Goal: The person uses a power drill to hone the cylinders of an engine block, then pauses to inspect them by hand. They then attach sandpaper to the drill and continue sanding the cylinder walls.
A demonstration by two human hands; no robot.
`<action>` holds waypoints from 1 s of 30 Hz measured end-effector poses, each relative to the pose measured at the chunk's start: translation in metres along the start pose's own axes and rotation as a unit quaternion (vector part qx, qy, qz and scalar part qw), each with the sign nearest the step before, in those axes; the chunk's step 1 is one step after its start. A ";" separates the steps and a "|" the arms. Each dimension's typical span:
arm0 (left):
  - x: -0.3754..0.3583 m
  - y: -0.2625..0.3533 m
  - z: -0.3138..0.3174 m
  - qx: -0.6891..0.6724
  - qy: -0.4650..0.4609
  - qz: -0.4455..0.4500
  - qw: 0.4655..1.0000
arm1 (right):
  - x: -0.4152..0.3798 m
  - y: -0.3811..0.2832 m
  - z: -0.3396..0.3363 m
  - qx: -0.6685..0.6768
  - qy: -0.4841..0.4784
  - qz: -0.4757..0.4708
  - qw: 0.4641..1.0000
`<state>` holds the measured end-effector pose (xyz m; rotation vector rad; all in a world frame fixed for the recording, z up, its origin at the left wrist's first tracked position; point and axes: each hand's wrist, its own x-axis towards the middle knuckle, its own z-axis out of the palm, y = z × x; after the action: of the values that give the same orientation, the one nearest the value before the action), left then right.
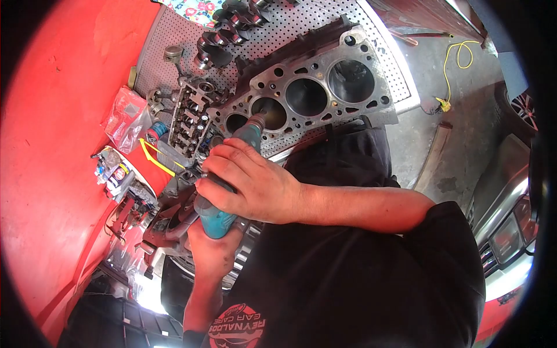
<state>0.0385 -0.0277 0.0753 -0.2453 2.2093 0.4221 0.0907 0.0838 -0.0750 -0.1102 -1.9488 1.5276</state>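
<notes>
Both my hands hold a teal power drill (216, 225), its front end pointing at a bore of the engine block (322, 119). My right hand (249, 180) lies over the top of the drill body with its fingers wrapped round it. Beneath, my left hand (213, 249) closes round the drill's rear part, and its fingers are mostly hidden. The drill's nose reaches the near edge of the cylinder bore (275, 113). What tool it carries inside the bore is hard to make out. Several round bores run along the block's flat face.
The block lies on a perforated grey table (168, 35). A crankshaft (217, 49), a piston (173, 54) and a cylinder head (188, 122) are there too. Left are a plastic-bagged red package (125, 119) and bottles (118, 174). A yellow cord (447, 69) lies on the floor; a car (505, 243) stands at right.
</notes>
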 end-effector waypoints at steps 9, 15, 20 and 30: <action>0.003 0.003 0.005 -0.020 0.001 -0.004 1.000 | -0.002 0.005 0.000 -0.022 -0.007 -0.002 1.000; 0.007 0.003 0.009 -0.023 0.004 0.004 1.000 | -0.002 0.007 -0.002 -0.027 -0.015 -0.001 1.000; 0.015 -0.003 0.013 -0.007 0.010 0.021 1.000 | -0.006 0.013 -0.001 -0.032 -0.010 0.004 0.999; 0.038 -0.005 0.031 -0.023 0.013 0.039 0.999 | -0.016 0.034 -0.002 -0.027 -0.026 0.026 0.999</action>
<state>0.0387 -0.0220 0.0262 -0.1902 2.2413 0.5169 0.0931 0.0891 -0.1120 -0.1474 -2.0425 1.5263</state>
